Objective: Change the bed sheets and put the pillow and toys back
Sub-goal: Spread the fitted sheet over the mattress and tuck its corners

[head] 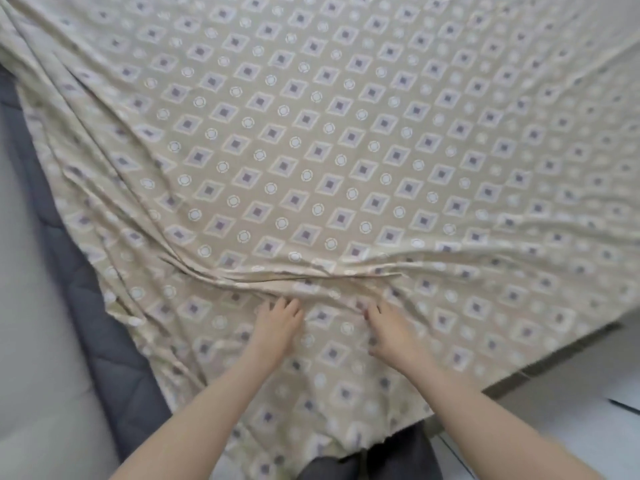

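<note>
Nearest, the sheet [311,150] was seen hanging over the bed's near corner, with the grey mattress pad [114,358] left bare along the left side. Just beyond, the left hand [277,329] and right hand [389,332] were laid on the cloth, fingers stretched and spread, with nothing clasped so far as the blur allowed. A ridge of folds [263,277] was touched by the fingertips. It was judged that the smoothing would best be done with palms swept outward from that ridge, and the sheet then drawn leftward until the pad was covered. Farther off, the fabric was spread flatter. Movement was hemmed in at the left by what looked to be a pale wall [31,306]; open floor [571,427] was offered at the right. No pillow or toys were shown.
</note>
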The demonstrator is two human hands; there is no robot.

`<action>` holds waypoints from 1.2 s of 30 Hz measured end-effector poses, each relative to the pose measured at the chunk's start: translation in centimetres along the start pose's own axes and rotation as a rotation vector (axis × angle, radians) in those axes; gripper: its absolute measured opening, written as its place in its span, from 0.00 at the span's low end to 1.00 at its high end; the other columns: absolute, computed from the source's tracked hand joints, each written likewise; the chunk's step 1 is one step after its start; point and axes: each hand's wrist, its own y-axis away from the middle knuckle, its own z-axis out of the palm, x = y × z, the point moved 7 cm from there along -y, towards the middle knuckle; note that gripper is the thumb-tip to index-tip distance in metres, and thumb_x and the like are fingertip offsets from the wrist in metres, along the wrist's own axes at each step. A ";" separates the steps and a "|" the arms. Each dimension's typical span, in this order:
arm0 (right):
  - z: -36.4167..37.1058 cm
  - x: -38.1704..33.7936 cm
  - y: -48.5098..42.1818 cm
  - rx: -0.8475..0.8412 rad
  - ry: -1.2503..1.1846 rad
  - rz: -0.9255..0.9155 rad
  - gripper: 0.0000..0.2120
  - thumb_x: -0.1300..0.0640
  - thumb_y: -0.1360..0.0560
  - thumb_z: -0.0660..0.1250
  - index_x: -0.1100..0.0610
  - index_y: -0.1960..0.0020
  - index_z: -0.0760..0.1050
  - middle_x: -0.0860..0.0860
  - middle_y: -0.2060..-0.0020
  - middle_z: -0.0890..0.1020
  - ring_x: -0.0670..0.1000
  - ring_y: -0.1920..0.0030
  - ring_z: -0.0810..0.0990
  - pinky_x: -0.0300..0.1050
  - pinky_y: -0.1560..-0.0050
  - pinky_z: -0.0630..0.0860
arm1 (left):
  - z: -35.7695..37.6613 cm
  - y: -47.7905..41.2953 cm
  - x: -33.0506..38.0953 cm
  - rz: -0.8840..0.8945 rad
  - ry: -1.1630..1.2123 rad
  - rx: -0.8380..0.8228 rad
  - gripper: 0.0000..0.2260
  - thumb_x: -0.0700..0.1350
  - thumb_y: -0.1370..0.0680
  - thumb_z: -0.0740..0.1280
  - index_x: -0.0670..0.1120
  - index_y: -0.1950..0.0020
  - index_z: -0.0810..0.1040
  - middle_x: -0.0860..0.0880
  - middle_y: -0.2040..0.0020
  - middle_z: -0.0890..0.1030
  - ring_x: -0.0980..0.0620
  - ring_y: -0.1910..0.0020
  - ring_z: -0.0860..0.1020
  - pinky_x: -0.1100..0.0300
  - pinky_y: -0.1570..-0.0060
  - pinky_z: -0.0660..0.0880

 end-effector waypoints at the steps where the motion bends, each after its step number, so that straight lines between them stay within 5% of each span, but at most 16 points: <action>1: 0.2 0.0 0.1 0.036 0.031 0.007 0.20 0.64 0.28 0.65 0.57 0.39 0.66 0.53 0.39 0.71 0.53 0.40 0.70 0.43 0.55 0.66 | -0.1 -0.2 0.2 0.010 0.007 0.010 0.20 0.42 0.55 0.82 0.49 0.65 0.83 0.53 0.62 0.81 0.53 0.65 0.80 0.63 0.70 0.73; 3: 0.4 -0.2 -0.1 0.103 0.084 0.023 0.20 0.69 0.28 0.62 0.59 0.38 0.66 0.55 0.40 0.71 0.54 0.40 0.71 0.44 0.55 0.66 | 0.6 -0.7 0.4 0.031 0.020 -0.017 0.17 0.43 0.53 0.82 0.49 0.69 0.83 0.53 0.62 0.82 0.54 0.63 0.80 0.63 0.67 0.74; 6: 0.9 -0.1 -0.6 0.146 0.133 0.016 0.21 0.71 0.29 0.61 0.61 0.37 0.67 0.57 0.40 0.73 0.55 0.40 0.72 0.46 0.49 0.70 | 2.9 -1.4 0.5 0.019 -0.029 -0.104 0.13 0.40 0.24 0.63 0.44 0.41 0.78 0.49 0.35 0.74 0.50 0.35 0.69 0.55 0.42 0.66; 8: 1.2 0.0 -0.8 0.145 0.140 -0.003 0.19 0.70 0.27 0.61 0.61 0.37 0.69 0.57 0.41 0.74 0.55 0.40 0.73 0.46 0.48 0.70 | 3.6 -1.6 0.3 0.000 -0.020 -0.144 0.14 0.38 0.22 0.57 0.44 0.38 0.76 0.49 0.34 0.73 0.49 0.32 0.65 0.55 0.37 0.62; 15: 2.8 0.2 -0.6 -0.101 -0.020 -0.008 0.06 0.64 0.25 0.63 0.57 0.52 0.78 0.57 0.49 0.82 0.56 0.46 0.79 0.44 0.49 0.73 | 4.0 -0.3 0.4 0.054 -0.004 -0.288 0.14 0.33 0.24 0.59 0.42 0.40 0.74 0.43 0.40 0.77 0.45 0.39 0.74 0.54 0.40 0.68; 20: 4.6 0.2 1.1 -0.236 -0.174 0.018 0.05 0.63 0.25 0.66 0.61 0.52 0.80 0.58 0.51 0.83 0.57 0.50 0.82 0.44 0.54 0.76 | 6.0 2.3 1.4 0.052 0.071 -0.494 0.15 0.30 0.25 0.59 0.39 0.40 0.73 0.41 0.40 0.77 0.42 0.42 0.77 0.54 0.45 0.72; 23: 4.9 -0.2 1.6 -0.227 -0.287 -0.001 0.06 0.67 0.26 0.65 0.59 0.59 0.78 0.60 0.56 0.84 0.59 0.55 0.83 0.40 0.64 0.75 | 6.7 3.3 1.9 0.065 0.023 -0.490 0.16 0.31 0.23 0.57 0.39 0.38 0.74 0.42 0.38 0.76 0.43 0.39 0.76 0.55 0.43 0.72; 27: 5.6 -0.6 1.7 -0.167 -0.301 -0.028 0.07 0.67 0.28 0.65 0.58 0.60 0.77 0.57 0.59 0.83 0.56 0.54 0.82 0.42 0.55 0.74 | 6.6 3.7 1.9 0.069 0.002 -0.502 0.16 0.30 0.24 0.56 0.38 0.38 0.73 0.41 0.38 0.75 0.42 0.39 0.75 0.55 0.43 0.72; 32: 6.8 -0.7 3.0 -0.084 -0.292 -0.087 0.05 0.64 0.26 0.62 0.58 0.53 0.74 0.54 0.50 0.78 0.55 0.50 0.77 0.46 0.50 0.73 | 6.2 4.6 1.7 -0.037 0.036 -0.379 0.15 0.33 0.23 0.58 0.41 0.36 0.69 0.44 0.39 0.75 0.44 0.41 0.76 0.54 0.47 0.72; 36: 7.4 0.4 5.0 -0.012 -0.200 -0.145 0.07 0.61 0.24 0.60 0.56 0.47 0.72 0.51 0.47 0.74 0.53 0.46 0.73 0.46 0.52 0.70 | 5.2 5.0 5.4 0.151 0.111 -0.201 0.15 0.45 0.22 0.61 0.44 0.36 0.65 0.46 0.40 0.70 0.45 0.41 0.71 0.54 0.49 0.67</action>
